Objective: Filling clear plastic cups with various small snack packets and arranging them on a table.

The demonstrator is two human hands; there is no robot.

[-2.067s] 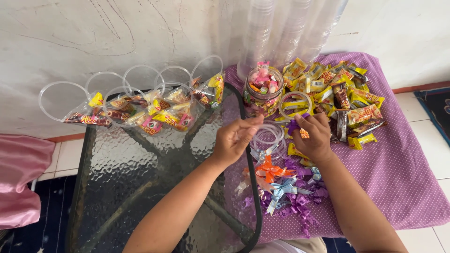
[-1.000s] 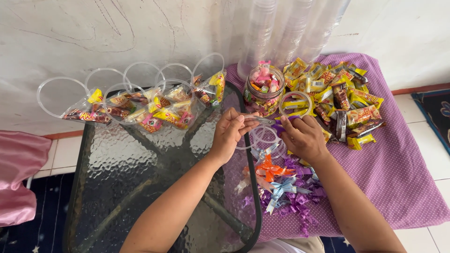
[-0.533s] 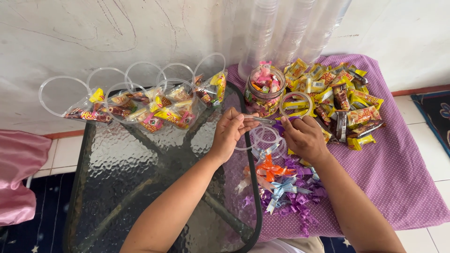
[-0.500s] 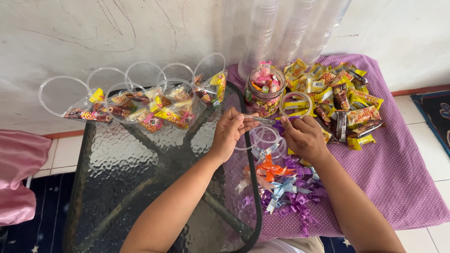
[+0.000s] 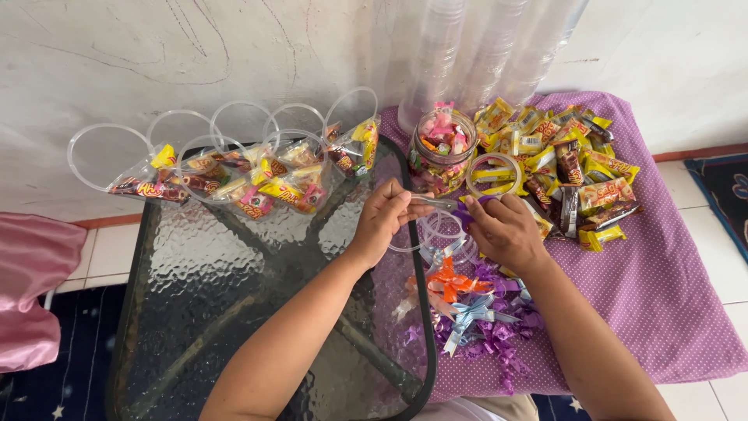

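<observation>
Both hands have drawn in since two seconds ago: then my right hand (image 5: 506, 231) was out at the snack pile, now it sits just right of the empty clear cup (image 5: 442, 228), and my left hand (image 5: 387, 218) has closed in on the cup's left side. That cup lies at the edge of the glass table (image 5: 234, 312), where the purple cloth (image 5: 670, 296) begins, so I take it as my landmark. My left fingers pinch something thin and clear above its rim, probably a strip or handle; I cannot tell exactly what. My right fingers curl around a scrap of purple ribbon, thumb pressed down. Ribbon bows (image 5: 467, 312) lie just below the cup, within reach. Beyond it stand a filled cup of sweets (image 5: 442, 148) and the wrapped snacks (image 5: 561, 164); finished cups (image 5: 257, 179) lie well to its left, out of the way.
</observation>
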